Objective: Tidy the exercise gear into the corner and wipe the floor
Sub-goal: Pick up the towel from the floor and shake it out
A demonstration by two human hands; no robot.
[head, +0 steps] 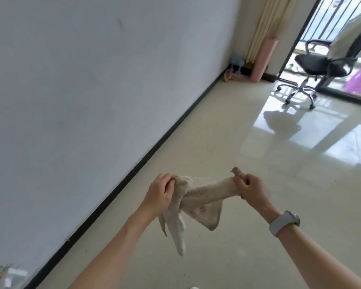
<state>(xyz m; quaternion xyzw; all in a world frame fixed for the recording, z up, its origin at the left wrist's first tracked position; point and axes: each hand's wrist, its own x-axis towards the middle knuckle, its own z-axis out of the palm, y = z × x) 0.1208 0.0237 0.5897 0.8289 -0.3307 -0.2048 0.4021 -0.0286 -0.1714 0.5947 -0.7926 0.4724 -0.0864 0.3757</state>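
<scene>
A person's two bare forearms reach forward over a glossy pale floor (227, 126). The left hand (162, 192) and right hand (251, 189) each clench one end of a stained beige cloth (204, 197), which stretches between them, its long axis running left to right at chest level, loose corners dangling below the left grip. Both hands sit equally near it; the floor lies straight below. Far off, in the corner, a pink rolled mat (326, 59) stands upright beside small gear (298, 69), well apart from the hands.

Bare forearms, no sleeves. Right wrist wears a pale grey smartwatch band (284, 223); ring (242, 196) on right hand (253, 189).
</scene>
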